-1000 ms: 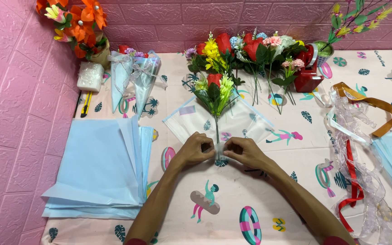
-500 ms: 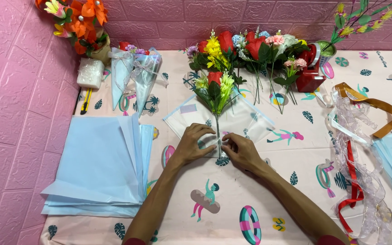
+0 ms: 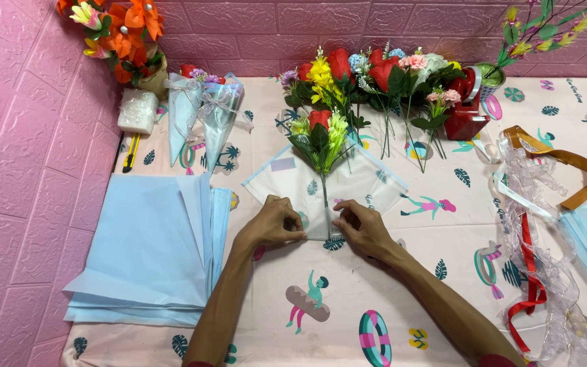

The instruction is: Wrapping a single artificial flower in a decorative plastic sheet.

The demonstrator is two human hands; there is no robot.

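Both hands, left hand [image 3: 273, 224] and right hand [image 3: 361, 228], are pinching the clear wrapper [image 3: 368, 180] around the small bouquet [image 3: 321, 136]. Blue paper stack [image 3: 151, 245] is lying left of the bouquet, ribbons [image 3: 535, 224] right of it.

Worktop [image 3: 375, 285] covered in patterned pink cloth; pink brick wall [image 3: 22, 136] at left and far side. Stack of pale blue paper sheets [image 3: 147, 251] near left. Yellow utility knife [image 3: 129, 152] far left, beside a white packet [image 3: 136, 111]. Two wrapped cones [image 3: 202, 115] just right of it. Loose artificial flowers [image 3: 382, 75] far centre; red tape dispenser [image 3: 467, 109] to their right. Ribbons [image 3: 535, 217] tangled at right.
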